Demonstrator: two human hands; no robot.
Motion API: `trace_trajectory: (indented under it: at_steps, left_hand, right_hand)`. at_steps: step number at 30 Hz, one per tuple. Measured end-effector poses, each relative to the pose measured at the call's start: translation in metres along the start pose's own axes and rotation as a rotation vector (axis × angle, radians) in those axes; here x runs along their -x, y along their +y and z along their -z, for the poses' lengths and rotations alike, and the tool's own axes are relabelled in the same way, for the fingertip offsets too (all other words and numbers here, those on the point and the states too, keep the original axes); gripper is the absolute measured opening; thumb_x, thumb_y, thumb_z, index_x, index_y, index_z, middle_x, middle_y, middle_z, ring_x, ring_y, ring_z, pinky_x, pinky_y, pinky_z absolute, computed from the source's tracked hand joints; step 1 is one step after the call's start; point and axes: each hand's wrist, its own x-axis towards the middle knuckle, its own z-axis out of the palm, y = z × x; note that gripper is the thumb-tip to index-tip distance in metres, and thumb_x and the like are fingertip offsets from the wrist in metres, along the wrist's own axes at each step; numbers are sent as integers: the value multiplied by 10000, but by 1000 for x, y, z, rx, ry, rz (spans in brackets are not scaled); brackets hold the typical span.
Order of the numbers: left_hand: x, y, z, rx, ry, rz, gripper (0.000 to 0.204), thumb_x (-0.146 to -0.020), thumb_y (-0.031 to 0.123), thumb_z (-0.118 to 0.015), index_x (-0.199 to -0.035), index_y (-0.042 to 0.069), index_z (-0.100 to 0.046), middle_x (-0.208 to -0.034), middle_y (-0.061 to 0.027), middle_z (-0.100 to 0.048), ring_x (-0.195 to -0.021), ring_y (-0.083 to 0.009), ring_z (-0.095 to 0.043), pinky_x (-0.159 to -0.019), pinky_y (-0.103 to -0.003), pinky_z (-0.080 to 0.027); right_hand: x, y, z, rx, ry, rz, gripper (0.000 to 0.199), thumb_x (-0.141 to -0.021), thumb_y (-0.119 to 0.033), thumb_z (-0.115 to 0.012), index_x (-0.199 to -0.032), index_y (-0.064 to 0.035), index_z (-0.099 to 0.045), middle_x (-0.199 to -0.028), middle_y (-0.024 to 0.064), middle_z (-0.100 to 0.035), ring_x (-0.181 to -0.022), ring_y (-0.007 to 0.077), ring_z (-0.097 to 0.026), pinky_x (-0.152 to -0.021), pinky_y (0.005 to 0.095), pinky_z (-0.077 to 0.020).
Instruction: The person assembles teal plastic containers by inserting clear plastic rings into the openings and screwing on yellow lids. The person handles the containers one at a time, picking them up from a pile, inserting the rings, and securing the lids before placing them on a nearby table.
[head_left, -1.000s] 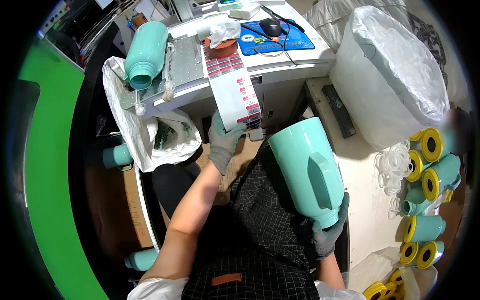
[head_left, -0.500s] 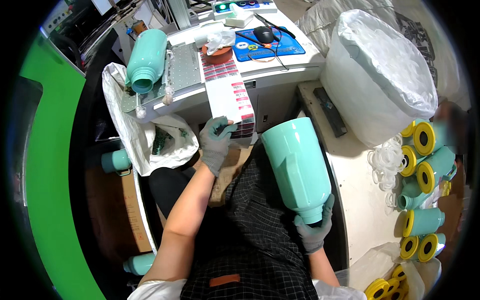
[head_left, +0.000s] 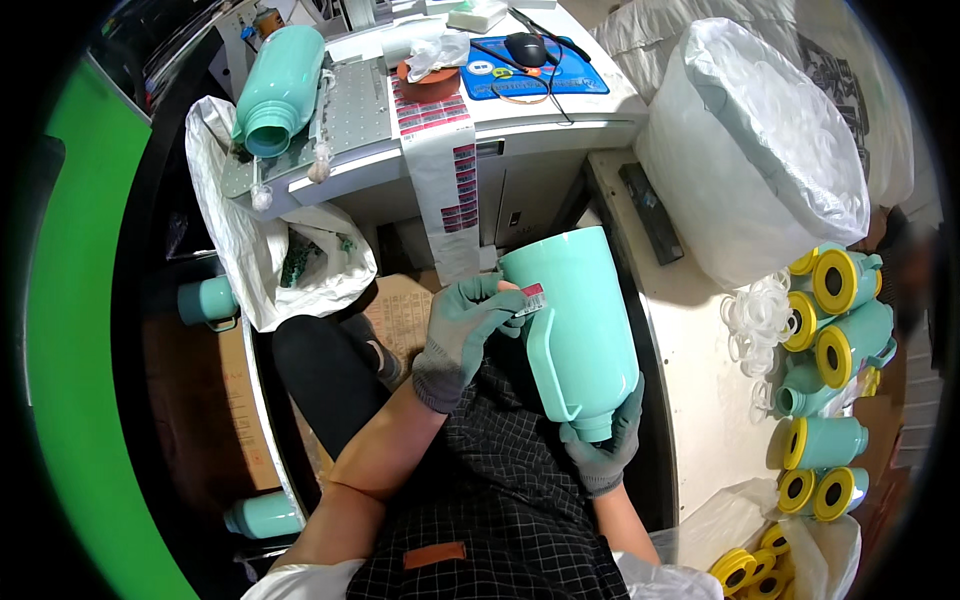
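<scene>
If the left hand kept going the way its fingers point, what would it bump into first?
Probably the large mint-green plastic jug: the grey-gloved left hand points right at it, already pressing a small pink sticker against its side.

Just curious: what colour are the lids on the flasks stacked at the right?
Yellow lids with dark centres, on mint-green flasks; head view.

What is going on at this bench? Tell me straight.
A seated person in grey gloves holds a mint-green jug upside down, the right hand gripping its neck. The left hand presses a small pink sticker against the jug's side near its base. A strip of stickers hangs off the desk, and more jugs with yellow caps lie at the right.
</scene>
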Motion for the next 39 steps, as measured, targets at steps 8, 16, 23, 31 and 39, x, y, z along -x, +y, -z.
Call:
trace_trajectory:
  at_steps: [8, 16, 23, 31, 39]
  left_hand:
    - [-2, 3, 19, -554, 148, -137, 252, -893, 193, -822, -990, 13, -673, -892, -57, -730, -804, -111, -694, -736, -273, -563]
    - [-16, 100, 153, -1552, 750, -895, 743, -792, 336, -853, -1379, 62, -488, -1424, -182, -516, -1314, -394, -502, -1094, -519, -431]
    - [-110, 213, 264, -2370, 548, -1233, 716, -827, 147, -695, -1496, 270, -472, -1572, -81, -432, -1417, -403, -410, -1138, -558, -404]
    - [53, 177, 161, -1770, 611, -1491, 764, -782, 487, -845, -1421, 204, -537, -1419, -120, -620, -1173, -368, -587, -947, -486, -494]
    - [161, 58, 116, -727, 172, -547, 833, -717, 354, -965, -1376, 30, -573, -1195, -150, -704, -1095, -326, -694, -986, -446, -550]
  right_hand:
    - [-6, -1, -1, 157, -16, 127, 1076, -713, -322, -932, -1597, -59, -376, -1596, 333, -386, -1352, 463, -564, -1054, 478, -532]
    - [-19, 15, 13, -188, 119, -128, 1197, -761, -436, -922, -1615, 75, -257, -1610, 242, -400, -1444, 343, -462, -1187, 465, -397]
    - [-93, -10, -24, -334, 131, 32, 1153, -782, -434, -907, -1602, 80, -282, -1649, 241, -350, -1500, 354, -393, -1226, 493, -331]
    - [-199, -43, -61, -101, 111, 348, 984, -740, -241, -903, -1529, 98, -422, -1594, 279, -422, -1502, 381, -404, -1211, 475, -358]
    - [-291, -196, -246, 194, -151, 862, 932, -742, -367, -900, -1562, -221, -482, -1523, 289, -493, -1040, 402, -736, -749, 430, -632]
